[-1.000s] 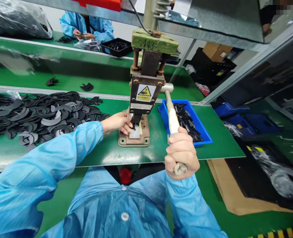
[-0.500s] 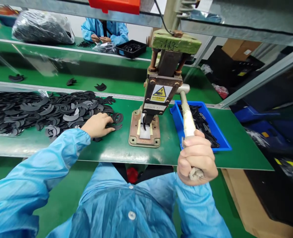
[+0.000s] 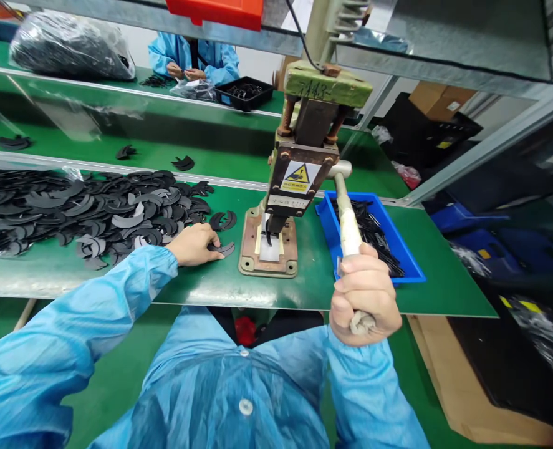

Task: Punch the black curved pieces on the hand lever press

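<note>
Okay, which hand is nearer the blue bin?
Right. The right hand, gripping the lever, is by the near left corner of the blue bin; the left hand is left of the press, at a curved black piece.

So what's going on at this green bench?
One person in blue is at a hand press. Their right-hand grip is closed around its lever, while their left-hand grip touches a curved black piece on the bench, beside a pile of similar pieces. A blue tray of black parts sits right of the press. Across the way, another person in blue handles something too small to make out.
</note>
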The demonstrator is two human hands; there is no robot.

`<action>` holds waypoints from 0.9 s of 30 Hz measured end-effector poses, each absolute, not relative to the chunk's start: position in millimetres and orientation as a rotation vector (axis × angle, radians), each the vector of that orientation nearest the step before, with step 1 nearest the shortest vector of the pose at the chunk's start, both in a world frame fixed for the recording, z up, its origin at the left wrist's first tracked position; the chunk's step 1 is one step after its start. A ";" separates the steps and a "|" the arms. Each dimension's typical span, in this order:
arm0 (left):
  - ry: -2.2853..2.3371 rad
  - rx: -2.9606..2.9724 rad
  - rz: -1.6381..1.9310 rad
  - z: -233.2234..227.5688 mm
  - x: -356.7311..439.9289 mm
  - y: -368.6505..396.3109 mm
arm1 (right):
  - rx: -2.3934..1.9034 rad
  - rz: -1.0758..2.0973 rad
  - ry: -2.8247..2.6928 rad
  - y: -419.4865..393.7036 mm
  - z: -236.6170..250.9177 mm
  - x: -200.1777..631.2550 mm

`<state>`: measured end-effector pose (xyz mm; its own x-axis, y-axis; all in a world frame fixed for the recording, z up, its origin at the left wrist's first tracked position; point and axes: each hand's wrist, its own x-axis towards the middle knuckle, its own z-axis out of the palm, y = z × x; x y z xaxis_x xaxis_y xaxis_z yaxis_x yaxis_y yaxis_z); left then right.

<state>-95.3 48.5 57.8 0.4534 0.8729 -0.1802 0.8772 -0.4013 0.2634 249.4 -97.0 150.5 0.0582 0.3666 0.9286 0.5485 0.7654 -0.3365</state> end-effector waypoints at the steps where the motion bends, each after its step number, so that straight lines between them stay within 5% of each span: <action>1: 1.478 2.372 -0.010 55.9 -94.2 46.6 | -0.753 -0.161 -1.546 -96.5 150.4 249.0; 19: 1.252 2.308 0.179 72.7 -68.8 27.5 | -0.769 -0.170 -1.566 -96.7 152.6 248.7; 27: 1.206 1.518 0.540 74.3 -49.3 31.7 | -0.765 -0.195 -1.554 -95.1 153.2 248.2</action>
<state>-49.3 31.7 74.3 0.3846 0.8879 -0.2524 0.4025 0.0847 0.9115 248.2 -95.1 153.2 0.0545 0.3477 0.9360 0.5688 0.7596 -0.3153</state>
